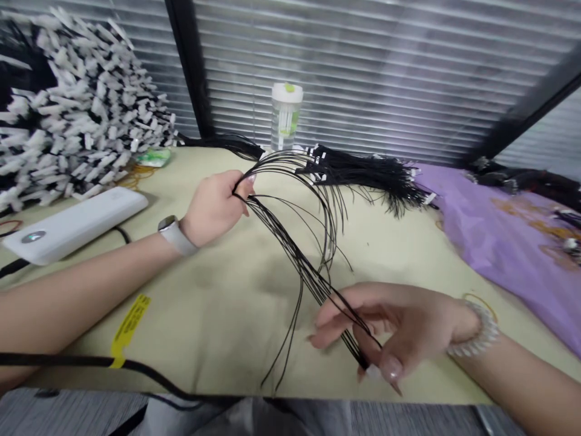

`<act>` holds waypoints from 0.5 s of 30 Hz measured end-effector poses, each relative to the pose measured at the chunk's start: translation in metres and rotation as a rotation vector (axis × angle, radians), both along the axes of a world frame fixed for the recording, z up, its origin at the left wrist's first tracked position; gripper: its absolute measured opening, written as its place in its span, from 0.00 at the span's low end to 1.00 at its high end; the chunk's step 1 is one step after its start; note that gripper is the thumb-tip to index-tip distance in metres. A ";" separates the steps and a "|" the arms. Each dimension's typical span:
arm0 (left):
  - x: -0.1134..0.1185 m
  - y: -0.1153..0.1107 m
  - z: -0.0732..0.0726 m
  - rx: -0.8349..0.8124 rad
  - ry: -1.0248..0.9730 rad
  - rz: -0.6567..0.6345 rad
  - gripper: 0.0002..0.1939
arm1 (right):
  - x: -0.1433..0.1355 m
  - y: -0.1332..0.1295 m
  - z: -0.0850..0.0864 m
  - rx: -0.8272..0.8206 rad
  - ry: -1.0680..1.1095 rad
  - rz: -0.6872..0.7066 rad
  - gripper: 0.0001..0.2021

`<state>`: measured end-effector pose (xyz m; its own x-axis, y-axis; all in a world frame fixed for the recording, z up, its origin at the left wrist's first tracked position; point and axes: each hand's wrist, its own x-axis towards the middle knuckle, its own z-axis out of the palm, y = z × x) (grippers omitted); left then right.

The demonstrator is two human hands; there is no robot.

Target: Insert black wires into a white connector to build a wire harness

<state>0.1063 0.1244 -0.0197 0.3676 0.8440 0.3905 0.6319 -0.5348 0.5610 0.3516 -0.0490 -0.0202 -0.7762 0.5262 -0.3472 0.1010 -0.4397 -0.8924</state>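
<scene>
A bundle of thin black wires [290, 247] stretches between my two hands above the table. My left hand [218, 203] is closed around its upper part, and from there several wires arch over and hang down loosely on the right. Lower down, my right hand [381, 327] has its thumb and fingers closed at the bundle's end, where a small white connector [373, 371] shows at the fingertips. A few strands pass over the right fingers, and two loose ones hang below the middle of the bundle.
Heaped at the left are many white-ended cables [91, 109]. A white power bank [77, 224] lies in front. At the back stand a clear bottle [285, 115] and a pile of black wires [363, 172]. Purple plastic [490, 236] covers the right side. A yellow-tagged black cable [149, 368] crosses the front edge.
</scene>
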 end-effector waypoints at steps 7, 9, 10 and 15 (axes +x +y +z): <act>-0.009 0.005 0.004 -0.315 0.153 -0.234 0.16 | 0.015 0.010 0.012 0.421 -0.588 -0.314 0.16; -0.011 0.005 0.009 -0.469 0.266 -0.372 0.13 | 0.023 0.014 0.012 0.550 -0.688 -0.407 0.15; -0.011 0.005 0.011 -0.545 0.329 -0.440 0.13 | 0.027 0.016 0.011 0.591 -0.700 -0.464 0.15; -0.016 0.007 0.019 -0.812 0.382 -0.626 0.16 | 0.040 0.019 0.013 0.674 -0.613 -0.765 0.13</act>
